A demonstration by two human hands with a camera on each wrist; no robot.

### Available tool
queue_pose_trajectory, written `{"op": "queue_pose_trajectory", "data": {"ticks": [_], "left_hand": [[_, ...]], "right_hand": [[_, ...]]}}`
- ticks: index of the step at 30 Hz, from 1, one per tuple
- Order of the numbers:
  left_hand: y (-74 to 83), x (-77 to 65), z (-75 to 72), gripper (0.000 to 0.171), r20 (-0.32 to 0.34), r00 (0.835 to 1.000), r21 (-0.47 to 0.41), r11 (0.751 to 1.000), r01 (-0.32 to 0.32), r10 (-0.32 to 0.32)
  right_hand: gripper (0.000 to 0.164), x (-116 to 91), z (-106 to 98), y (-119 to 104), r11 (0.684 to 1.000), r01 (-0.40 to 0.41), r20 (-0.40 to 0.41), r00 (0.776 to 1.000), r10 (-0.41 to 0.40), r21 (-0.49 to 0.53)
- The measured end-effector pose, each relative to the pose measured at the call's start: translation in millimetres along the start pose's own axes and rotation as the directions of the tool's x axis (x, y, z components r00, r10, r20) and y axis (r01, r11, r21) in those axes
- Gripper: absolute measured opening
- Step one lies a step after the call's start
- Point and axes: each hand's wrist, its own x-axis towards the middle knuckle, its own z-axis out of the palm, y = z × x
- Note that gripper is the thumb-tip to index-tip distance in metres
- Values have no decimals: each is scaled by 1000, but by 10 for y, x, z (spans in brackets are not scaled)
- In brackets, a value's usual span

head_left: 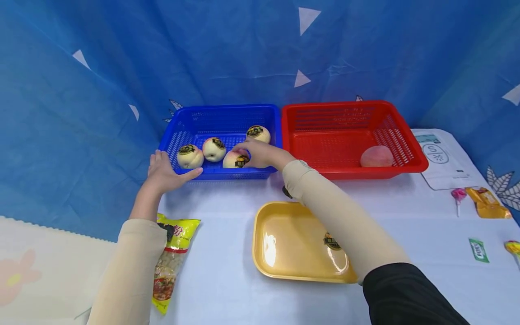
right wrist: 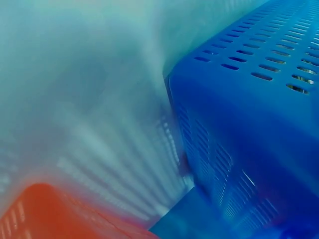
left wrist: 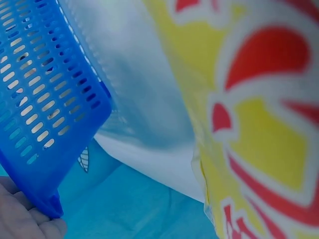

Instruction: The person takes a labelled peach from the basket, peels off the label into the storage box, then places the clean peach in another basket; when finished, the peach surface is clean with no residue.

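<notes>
A blue perforated basket (head_left: 227, 171) holds several pale peaches with black-and-gold labels. My right hand (head_left: 264, 153) reaches over its front rim, thumb and fingers bent round a peach (head_left: 234, 160) near the front right. Another peach (head_left: 260, 133) sits just behind that hand; two more, a peach (head_left: 214, 149) and a peach (head_left: 190, 156), lie to the left. At the basket's front left corner is my left hand (head_left: 162, 174), fingers extended along the side and thumb spread across the front. The left wrist view has its fingers (left wrist: 27, 219) at the basket's rim. The right hand is hidden in its wrist view.
A red basket (head_left: 325, 174) with one pink peach (head_left: 377, 156) stands right of the blue one. Nearer lies a yellow tray (head_left: 280, 275) under my right forearm. A yellow food bag (head_left: 172, 257) lies beside my left forearm. A white packet (head_left: 444, 158), lollipops and wrapped sweets are at right.
</notes>
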Motion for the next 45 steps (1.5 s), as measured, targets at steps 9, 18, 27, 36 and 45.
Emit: {"op": "queue_pose_trajectory", "data": {"ticks": [9,18,27,36,45], "left_hand": [[-1,-3,-2,139,-6,1000,-10,1000,0,0],[3,3,-1,139,-4,1000,-3,1000,0,0],[12,1,-7,139,1,1000,5,1000,-1,1],[7,19,6,140,3,1000,1,1000,11,-11],[5,10,0,141,5,1000,8,1000,16,-16]], "right_hand": [[61,134,60,29,999,15,12,1000,-15,41],[67,192,143,51,995,5,-103,995,5,103],[65,241,204,76,977,17,-96,995,4,214],[73,283,224,70,990,25,-128,992,-7,140],[77,179,126,24,987,4,-250,967,37,160]]}}
